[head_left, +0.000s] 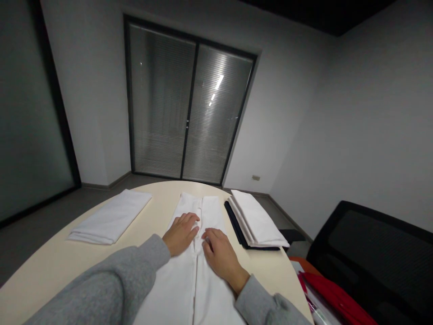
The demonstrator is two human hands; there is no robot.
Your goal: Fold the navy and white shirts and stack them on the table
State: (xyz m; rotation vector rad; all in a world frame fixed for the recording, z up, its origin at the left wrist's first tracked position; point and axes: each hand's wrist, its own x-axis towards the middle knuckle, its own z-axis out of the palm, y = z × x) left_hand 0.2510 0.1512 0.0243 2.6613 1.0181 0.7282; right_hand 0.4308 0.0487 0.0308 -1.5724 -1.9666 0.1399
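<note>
A long piece of white cloth (176, 282) lies in front of me, with its two edges meeting along a line down the middle. On its left half rests my left hand (182, 232), palm down, fingertips close to the middle line. My right hand (221, 253) is on the other half, its fingers slightly bent and pointing at the same line. Both hands touch the cloth from above, and neither visibly grips it. The undersides of the fingers are hidden.
The cloth lies on a round cream table (162, 198). A folded white cloth (111, 216) sits at the left. Stacked at the right are folded white cloths (257, 219) over a dark cloth (237, 223). A black mesh chair (372, 253) with red fabric (334, 293) stands beside the table.
</note>
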